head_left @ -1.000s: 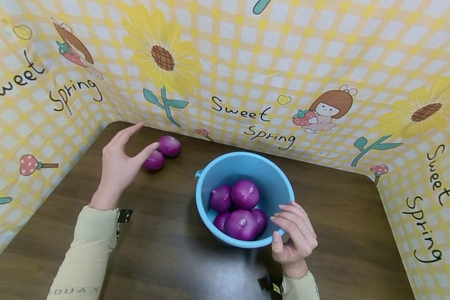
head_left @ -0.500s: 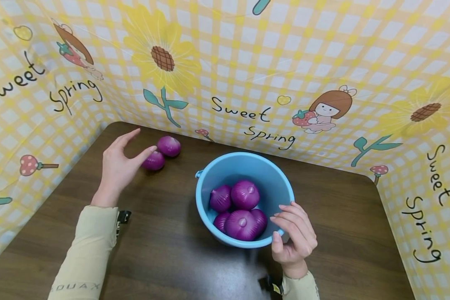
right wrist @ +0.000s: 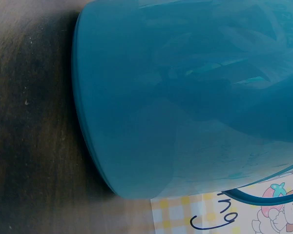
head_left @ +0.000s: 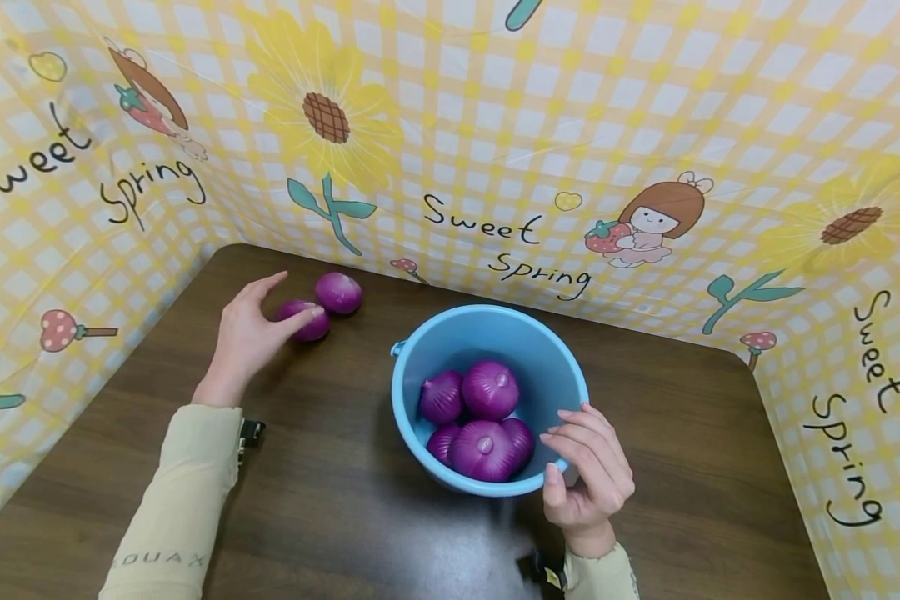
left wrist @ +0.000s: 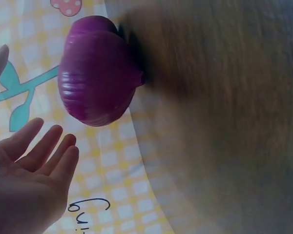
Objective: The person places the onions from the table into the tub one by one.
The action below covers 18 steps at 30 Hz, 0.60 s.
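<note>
My left hand [head_left: 249, 340] reaches to the nearer of two purple onions [head_left: 313, 327], thumb and fingers spread apart around its left side. The thumb overlaps this onion in the head view. In the left wrist view a gap separates the fingers [left wrist: 61, 158] from the onion [left wrist: 95, 80]. Just behind it sits the other onion [head_left: 339, 292]. A light blue bucket [head_left: 543, 362] stands upright at the centre, several purple onions [head_left: 491, 390] inside. My right hand [head_left: 592, 467] grips its right rim, fingers over the edge. The bucket's side [right wrist: 176, 112] fills most of the right wrist view.
Everything stands on a dark brown wooden table [head_left: 330, 500]. Yellow checked cloth [head_left: 435, 142] with printed flowers and figures rises along the back and both sides. The bucket's handle [right wrist: 263, 199] shows low in the right wrist view.
My left hand has come down and slightly right, closer to the nearer onion, its thumb now overlapping it more. My right hand, the bucket and the onions have stayed put.
</note>
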### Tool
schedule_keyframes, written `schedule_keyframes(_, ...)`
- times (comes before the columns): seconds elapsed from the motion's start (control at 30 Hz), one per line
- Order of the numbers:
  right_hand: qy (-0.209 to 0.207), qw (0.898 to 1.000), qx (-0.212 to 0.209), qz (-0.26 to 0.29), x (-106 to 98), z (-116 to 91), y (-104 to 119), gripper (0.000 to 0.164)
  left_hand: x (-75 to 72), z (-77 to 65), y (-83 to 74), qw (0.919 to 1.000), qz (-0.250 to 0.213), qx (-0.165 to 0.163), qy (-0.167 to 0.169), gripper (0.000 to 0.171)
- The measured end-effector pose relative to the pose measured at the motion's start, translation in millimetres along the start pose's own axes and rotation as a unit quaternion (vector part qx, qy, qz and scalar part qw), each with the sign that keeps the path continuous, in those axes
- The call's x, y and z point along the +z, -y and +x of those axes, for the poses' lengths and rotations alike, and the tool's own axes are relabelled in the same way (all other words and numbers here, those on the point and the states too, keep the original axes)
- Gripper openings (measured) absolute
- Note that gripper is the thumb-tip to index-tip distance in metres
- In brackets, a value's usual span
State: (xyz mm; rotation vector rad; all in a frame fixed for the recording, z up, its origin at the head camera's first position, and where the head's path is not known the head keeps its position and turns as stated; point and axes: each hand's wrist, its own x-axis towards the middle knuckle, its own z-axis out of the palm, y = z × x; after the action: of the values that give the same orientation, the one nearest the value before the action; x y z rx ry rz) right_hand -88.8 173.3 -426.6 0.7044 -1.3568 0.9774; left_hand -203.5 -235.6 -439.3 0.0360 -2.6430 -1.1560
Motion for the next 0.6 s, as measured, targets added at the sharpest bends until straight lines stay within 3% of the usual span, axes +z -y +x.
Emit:
schedule_keyframes(0.33, -0.002, 1.0, 0.003, -0.001, -0.4, 0.1, 0.4, 0.043, 4.4, 4.5, 7.9, 0.998, 0.023, -0.027, 0.052, 0.093)
schedule_keyframes(0.6, -0.003, 1.0, 0.0, 0.001, -0.4, -0.1, -0.2, 0.043, 8.3, 4.2, 10.1, 0.9973, 0.025, -0.03, 0.063, 0.096)
